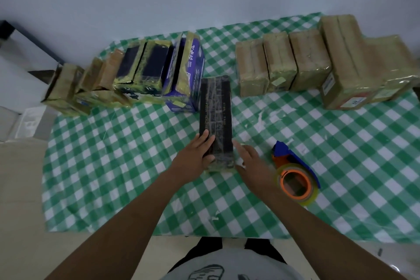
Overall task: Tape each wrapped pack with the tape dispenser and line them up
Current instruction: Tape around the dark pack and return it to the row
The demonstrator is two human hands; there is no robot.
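The pack (pixel 216 107) is black, long and covered with shiny wrap. It lies flat in the middle of the checked cloth (pixel 113 166), with its long side pointing away from the person. Its far end comes between the two rows at the back and is close to the blue box (pixel 188 70).

The left hand (pixel 195 154) lies on the near left part of the pack. Its fingers are almost straight and rest flat on the top face, and the thumb is at the near end. It presses the pack and does not pinch it.

The right hand (pixel 248 159) is at the near right side of the pack. Its fingers are straight and together, and they lie along the side wall, touching it. This hand holds nothing.

The dispenser (pixel 293 170), blue with an orange core and a clear tape roll, lies on the cloth just to the right of the right hand. No hand touches it.

The left row (pixel 136 70) stands along the far edge and ends at the blue box. The right row (pixel 279 61) is made of brown packs.
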